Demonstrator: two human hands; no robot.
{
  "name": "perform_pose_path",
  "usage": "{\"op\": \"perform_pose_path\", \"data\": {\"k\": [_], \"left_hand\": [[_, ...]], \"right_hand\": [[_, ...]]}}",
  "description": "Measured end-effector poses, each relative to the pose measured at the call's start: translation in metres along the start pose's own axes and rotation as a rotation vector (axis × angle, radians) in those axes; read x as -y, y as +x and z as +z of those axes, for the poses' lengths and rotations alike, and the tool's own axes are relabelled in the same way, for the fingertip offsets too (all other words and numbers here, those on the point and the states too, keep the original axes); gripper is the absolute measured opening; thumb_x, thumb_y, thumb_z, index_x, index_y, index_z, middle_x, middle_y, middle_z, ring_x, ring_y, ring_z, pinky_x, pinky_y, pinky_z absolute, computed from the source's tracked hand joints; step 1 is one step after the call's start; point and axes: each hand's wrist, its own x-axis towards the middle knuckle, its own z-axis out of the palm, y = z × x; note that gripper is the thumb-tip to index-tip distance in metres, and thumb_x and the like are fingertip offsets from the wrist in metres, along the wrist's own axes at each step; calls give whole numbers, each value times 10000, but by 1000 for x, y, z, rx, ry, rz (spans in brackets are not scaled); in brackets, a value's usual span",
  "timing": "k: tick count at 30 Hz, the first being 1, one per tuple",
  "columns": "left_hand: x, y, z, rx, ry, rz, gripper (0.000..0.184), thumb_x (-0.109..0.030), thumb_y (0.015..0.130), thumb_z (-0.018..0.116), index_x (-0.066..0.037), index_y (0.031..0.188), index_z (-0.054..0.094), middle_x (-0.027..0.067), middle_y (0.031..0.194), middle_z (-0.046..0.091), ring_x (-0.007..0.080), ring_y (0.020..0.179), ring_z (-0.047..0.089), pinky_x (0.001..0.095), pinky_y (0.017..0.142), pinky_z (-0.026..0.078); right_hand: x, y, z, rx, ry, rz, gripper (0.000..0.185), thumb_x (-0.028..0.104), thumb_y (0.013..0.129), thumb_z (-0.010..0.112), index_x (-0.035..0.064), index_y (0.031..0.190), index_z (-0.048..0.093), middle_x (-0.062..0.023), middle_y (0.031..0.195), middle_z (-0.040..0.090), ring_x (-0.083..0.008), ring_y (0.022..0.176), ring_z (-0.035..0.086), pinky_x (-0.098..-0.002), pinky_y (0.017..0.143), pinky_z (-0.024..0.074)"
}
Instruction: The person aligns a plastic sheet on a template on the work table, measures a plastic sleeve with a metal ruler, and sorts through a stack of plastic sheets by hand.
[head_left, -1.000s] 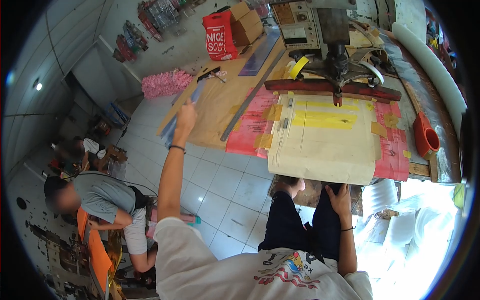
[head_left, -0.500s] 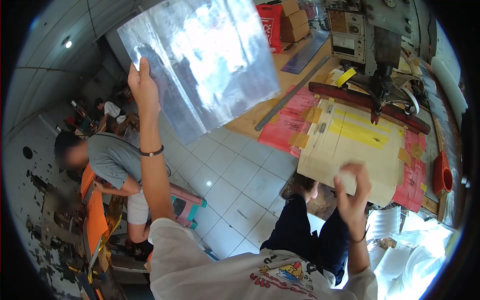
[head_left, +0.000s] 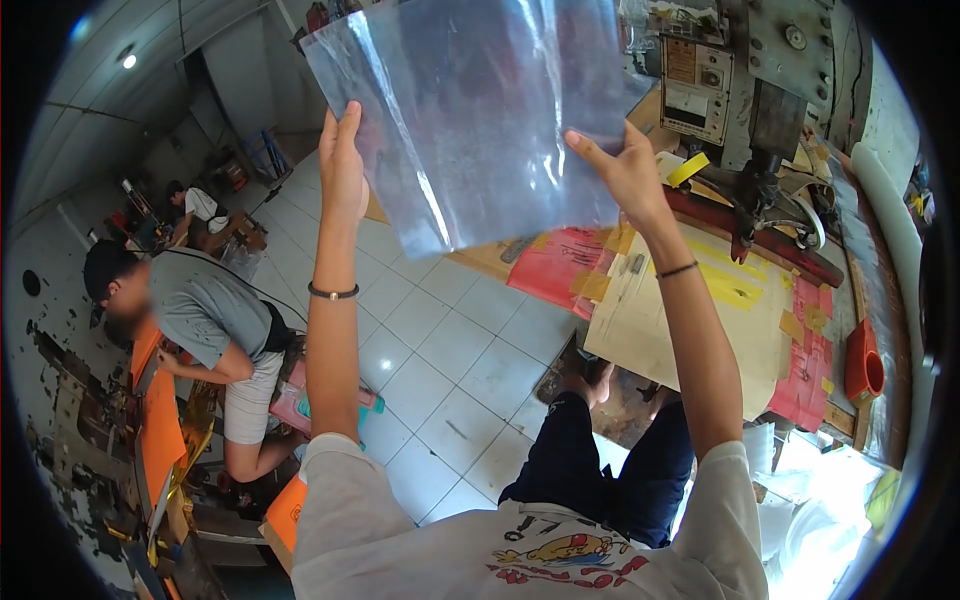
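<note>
Both my arms are raised, holding up a clear plastic sheet [head_left: 470,120] with glossy streaks of reflected light. My left hand [head_left: 343,165] grips its left edge, the thumb in front and the other fingers behind. At the right edge my right hand [head_left: 632,170] pinches it the same way, thumb across the front. Beyond my right forearm lies a tan board [head_left: 640,320] with yellow tape strips, taped over red sheeting [head_left: 545,270]. The sheet hides part of the wooden table behind it.
A press machine [head_left: 765,130] with a dark red bar [head_left: 800,262] stands over the board. An orange-red cup [head_left: 865,365] is at the right edge. On the left, a co-worker [head_left: 205,310] bends over orange sheets [head_left: 160,420]; another person [head_left: 200,208] sits farther back. A stool [head_left: 370,400] stands on the tiled floor.
My right hand has risen from above the board and taken the sheet's right edge. The sheet has shifted right and turned, losing its bright glare. My left hand kept its hold.
</note>
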Motion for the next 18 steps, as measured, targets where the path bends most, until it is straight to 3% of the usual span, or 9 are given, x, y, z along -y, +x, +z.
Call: {"op": "perform_pose_path", "data": {"k": [1, 5, 9, 11, 14, 18], "left_hand": [[14, 7, -7, 8, -22, -17, 525, -269, 990, 577, 1, 1412, 418, 57, 1388, 501, 147, 1262, 451, 283, 1094, 301], [43, 25, -23, -68, 83, 148, 422, -249, 945, 662, -8, 1267, 532, 78, 1258, 582, 138, 1134, 538, 296, 1021, 384], [57, 34, -34, -149, 176, 209, 439, -255, 951, 654, 16, 1264, 508, 91, 1241, 589, 157, 1121, 545, 294, 1010, 392], [85, 33, -49, -141, 187, 126, 444, -248, 952, 651, 21, 1272, 503, 95, 1240, 590, 162, 1112, 552, 296, 998, 402], [135, 15, -64, -148, 200, -24, 461, -244, 947, 656, 23, 1286, 494, 96, 1235, 591, 160, 1093, 560, 299, 978, 416], [163, -18, -66, -130, 304, -204, 461, -245, 926, 682, 27, 1264, 527, 85, 1200, 610, 148, 1076, 562, 289, 949, 427]], "right_hand": [[-11, 9, 6, -4, 4, -39, 452, 253, 836, 780, -27, 1154, 625, -91, 1019, 704, -122, 909, 646, -281, 835, 518], [-48, 50, 29, -29, -35, -143, 389, 250, 847, 774, 2, 1117, 642, -66, 1015, 702, -119, 925, 630, -282, 853, 498], [-84, 81, 52, -7, 25, -154, 345, 260, 846, 777, 24, 1070, 661, -52, 982, 698, -110, 922, 608, -279, 843, 480], [-104, 85, 60, 11, 35, -126, 324, 280, 860, 763, 42, 1058, 667, -40, 950, 691, -101, 888, 597, -279, 798, 482], [-158, 84, 64, 80, -20, 15, 457, 256, 849, 773, -21, 1173, 611, -55, 1004, 691, -119, 867, 614, -288, 802, 502], [-170, 74, 63, 111, 34, 187, 416, 227, 862, 758, -1, 1179, 613, -58, 990, 692, -117, 855, 612, -297, 798, 506]]}}
